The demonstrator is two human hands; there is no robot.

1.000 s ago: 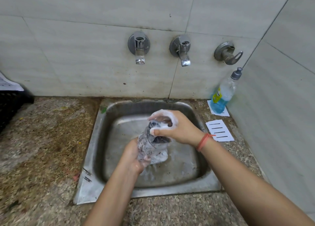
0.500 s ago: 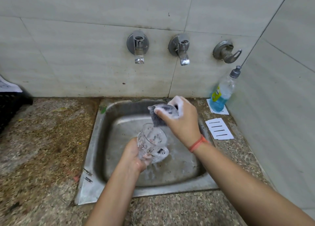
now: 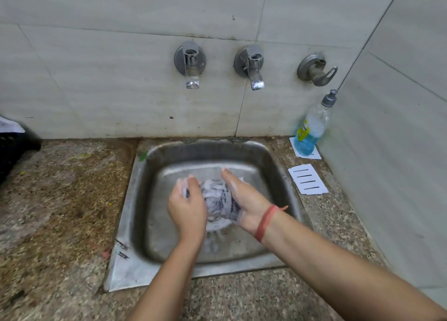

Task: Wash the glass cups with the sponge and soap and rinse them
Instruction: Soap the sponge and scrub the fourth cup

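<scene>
A: How is the cup held?

B: The glass cup is gripped by the left hand, whose fingers are curled round its left side. The sponge is pressed against its right side by the right hand. One digit is seen lying straight along the glass. Whether the others are wrapped round the sponge cannot be told, since they are hidden.

A: And where is the cup placed?

B: It is sandwiched between the two hands, touched by both, and held above the basin of the sink, near its middle. It is coated in foam, so its handle and mouth cannot be made out.

A: Which step is judged to be in hand?

B: The outside is being scrubbed, it seems. Rinsing is not yet done.

A: How is that done well?

B: A firm left grip is called for, because soapy glass is slippery. The cup should be turned a little at a time, so that every side is met by the sponge, and the rim and base should not be skipped. The work is best done low over the sink, so that little is lost by a slip.

A: What is needed afterwards?

B: No water is seen at the taps on the wall behind, so one must be opened. The soap bottle stands in the right corner, well apart.
</scene>
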